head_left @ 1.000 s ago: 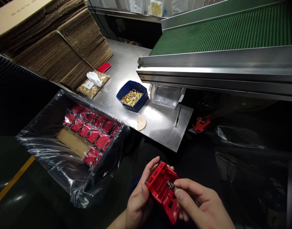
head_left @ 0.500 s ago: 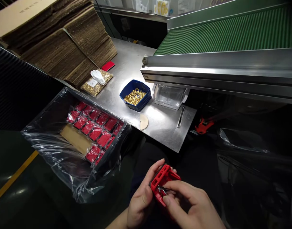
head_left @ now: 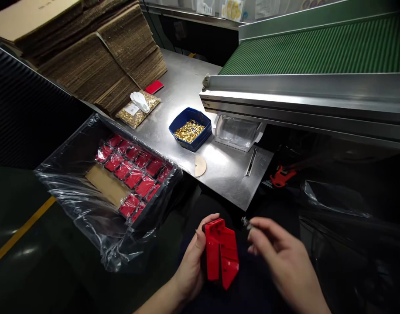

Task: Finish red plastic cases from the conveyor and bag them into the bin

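Observation:
My left hand (head_left: 192, 266) grips a red plastic housing (head_left: 221, 255) low in the middle of the view, its smooth outer side turned up. My right hand (head_left: 280, 257) is just right of it, apart from the housing, with thumb and fingertips pinched on a small dark metal piece (head_left: 245, 223). Both hands hover over my dark lap, in front of the steel table (head_left: 219, 170).
A plastic-lined black bin (head_left: 88, 205) of red housings (head_left: 134, 170) sits to the left. On the table stand a blue tray of brass parts (head_left: 189, 130), a bag of brass parts (head_left: 137, 111), a clear tub (head_left: 237, 131) and stacked cardboard (head_left: 98, 56). A green conveyor (head_left: 317, 48) runs at right.
The right hand drew away from the housing to the right, still pinching the small metal piece. The left hand turned the housing over, so its smooth side now faces up.

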